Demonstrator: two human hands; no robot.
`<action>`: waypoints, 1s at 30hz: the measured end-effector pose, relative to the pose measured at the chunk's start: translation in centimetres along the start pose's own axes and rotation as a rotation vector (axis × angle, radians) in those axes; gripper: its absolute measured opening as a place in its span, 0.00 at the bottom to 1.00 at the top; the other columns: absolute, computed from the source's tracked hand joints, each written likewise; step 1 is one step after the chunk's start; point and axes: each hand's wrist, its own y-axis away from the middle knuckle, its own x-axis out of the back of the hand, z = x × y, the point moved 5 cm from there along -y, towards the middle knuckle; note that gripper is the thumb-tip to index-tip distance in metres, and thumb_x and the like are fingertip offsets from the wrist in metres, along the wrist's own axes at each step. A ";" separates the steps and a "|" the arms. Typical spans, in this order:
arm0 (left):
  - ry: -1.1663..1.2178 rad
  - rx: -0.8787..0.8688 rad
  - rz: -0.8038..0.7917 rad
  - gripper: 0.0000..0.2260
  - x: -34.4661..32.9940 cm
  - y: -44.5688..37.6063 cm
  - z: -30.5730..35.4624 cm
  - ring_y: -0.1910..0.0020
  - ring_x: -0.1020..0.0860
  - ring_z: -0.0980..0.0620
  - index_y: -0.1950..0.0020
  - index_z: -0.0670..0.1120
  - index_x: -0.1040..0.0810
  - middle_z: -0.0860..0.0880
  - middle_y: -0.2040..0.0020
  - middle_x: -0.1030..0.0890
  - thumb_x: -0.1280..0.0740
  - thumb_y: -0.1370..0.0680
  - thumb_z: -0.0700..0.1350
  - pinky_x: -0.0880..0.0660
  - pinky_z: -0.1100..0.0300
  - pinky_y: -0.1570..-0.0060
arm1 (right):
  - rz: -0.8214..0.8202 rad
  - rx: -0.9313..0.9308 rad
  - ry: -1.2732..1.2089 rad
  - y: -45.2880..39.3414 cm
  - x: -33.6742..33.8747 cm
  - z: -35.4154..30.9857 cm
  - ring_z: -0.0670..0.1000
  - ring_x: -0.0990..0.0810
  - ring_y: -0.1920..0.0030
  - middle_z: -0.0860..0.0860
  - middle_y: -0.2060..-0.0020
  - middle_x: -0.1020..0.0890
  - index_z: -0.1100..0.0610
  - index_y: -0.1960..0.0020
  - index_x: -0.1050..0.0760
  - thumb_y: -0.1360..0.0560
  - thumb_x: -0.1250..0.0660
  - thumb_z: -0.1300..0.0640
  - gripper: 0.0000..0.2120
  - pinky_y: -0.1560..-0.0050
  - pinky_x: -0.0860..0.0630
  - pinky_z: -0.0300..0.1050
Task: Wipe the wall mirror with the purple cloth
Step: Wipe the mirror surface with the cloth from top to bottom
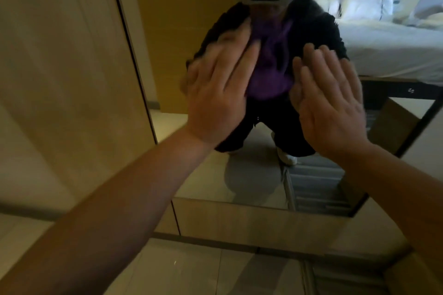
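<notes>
Tile flooring (191,270) lies nearest, under 2 bare forearms that reach up and forward. At their ends both hands are raised flat towards the wall mirror (251,175), backs to the camera. The left hand (215,93) is blurred, its fingers (239,64) straight and pressed close together, pointing up and to the right. The right hand (330,100) stands just beside it, fingers (321,64) straight and nearly together, palm to the glass and pinching nothing.

No purple cloth can be told apart for certain. The purple between the 2 hands reads as the reflected person's top (271,74), worn under a dark fuzzy jacket. If the cloth is in play, it is most likely flattened under the left palm, hidden by the hand itself.

So the coming stroke seems to turn on the left hand. The mirror's long axis runs upright, with glass showing below and to the right of both hands. Farther off, the glass shows a white bed (395,43).
</notes>
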 end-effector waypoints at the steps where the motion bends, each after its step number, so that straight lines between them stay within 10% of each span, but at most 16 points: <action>1: -0.023 -0.024 0.029 0.16 -0.6 -2.4 0.0 0.37 0.25 0.45 0.34 0.42 0.23 0.43 0.34 0.22 0.30 0.22 0.38 0.28 0.49 0.43 | 0.020 -0.019 -0.002 0.1 0.7 0.7 0.62 0.42 0.22 0.62 0.24 0.38 0.62 0.23 0.36 0.17 0.40 0.60 0.23 0.23 0.49 0.63; 9: -0.098 -0.224 -0.138 0.22 -5.7 5.1 4.0 0.28 0.30 0.46 0.28 0.45 0.27 0.46 0.28 0.28 0.32 0.23 0.45 0.30 0.47 0.34 | 0.073 -0.004 0.115 1.5 0.0 4.4 0.61 0.42 0.25 0.64 0.26 0.35 0.64 0.24 0.36 0.18 0.37 0.59 0.24 0.27 0.49 0.67; 17: -0.121 -0.571 -0.725 0.29 -5.1 30.8 6.5 0.22 0.43 0.46 0.22 0.46 0.36 0.48 0.21 0.41 0.36 0.23 0.50 0.50 0.48 0.25 | 0.214 0.018 0.155 2.0 -1.1 4.6 0.64 0.35 0.28 0.64 0.28 0.32 0.64 0.25 0.34 0.21 0.36 0.62 0.25 0.31 0.43 0.70; 27: 0.082 -0.435 -0.973 0.23 -3.9 30.1 8.2 0.31 0.31 0.49 0.28 0.48 0.30 0.50 0.26 0.32 0.40 0.24 0.47 0.37 0.52 0.38 | 0.106 -0.017 0.177 1.4 -0.6 4.5 0.57 0.46 0.24 0.59 0.24 0.39 0.61 0.23 0.37 0.18 0.41 0.56 0.25 0.25 0.49 0.64; 30: 0.196 -0.219 -0.803 0.18 -3.8 22.7 8.2 0.39 0.25 0.47 0.32 0.45 0.28 0.46 0.33 0.24 0.40 0.22 0.42 0.32 0.53 0.45 | 0.072 -0.030 0.169 1.3 -0.2 4.5 0.57 0.45 0.23 0.59 0.24 0.38 0.61 0.23 0.37 0.17 0.43 0.56 0.24 0.26 0.47 0.66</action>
